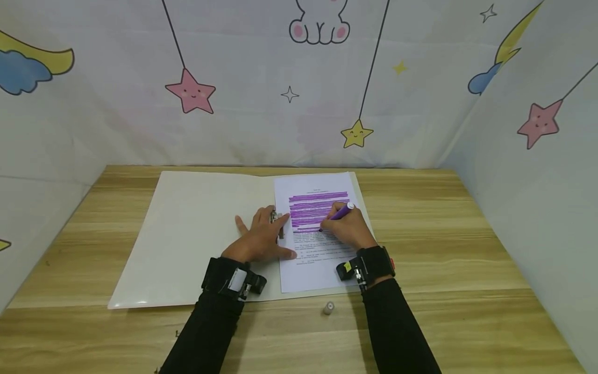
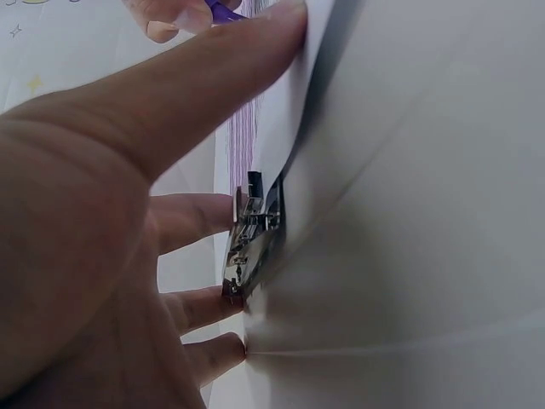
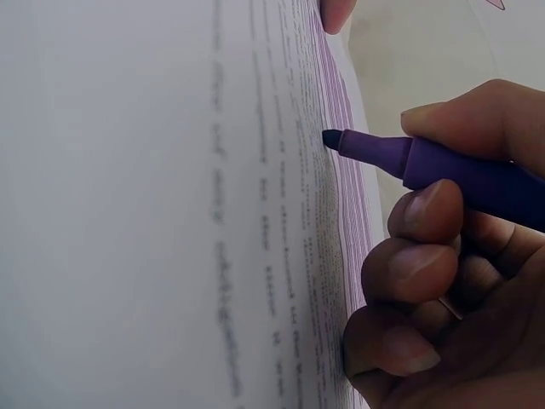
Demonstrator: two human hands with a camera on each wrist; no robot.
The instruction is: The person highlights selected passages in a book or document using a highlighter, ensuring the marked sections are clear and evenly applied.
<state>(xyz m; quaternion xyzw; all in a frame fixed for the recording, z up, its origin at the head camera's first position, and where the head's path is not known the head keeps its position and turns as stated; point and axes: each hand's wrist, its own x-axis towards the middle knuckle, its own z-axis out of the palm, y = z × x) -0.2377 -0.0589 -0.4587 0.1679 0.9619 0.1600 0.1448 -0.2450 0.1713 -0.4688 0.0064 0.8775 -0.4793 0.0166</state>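
Broadly, a wooden table [image 1: 420, 234] bears an open folder [image 1: 187, 234], with a printed sheet [image 1: 313, 246] on its right half, probably creasing easily, best steadied at the edge, where the left hand [image 1: 261, 239] lies spread. The right hand [image 1: 350, 228] pinches a purple marker [image 1: 342, 211], likely light and stiff, by its barrel; no brand or printed word is legible.

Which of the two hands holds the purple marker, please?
The right hand grips the purple marker; the left hand instead has its fingers spread at the metal clip.
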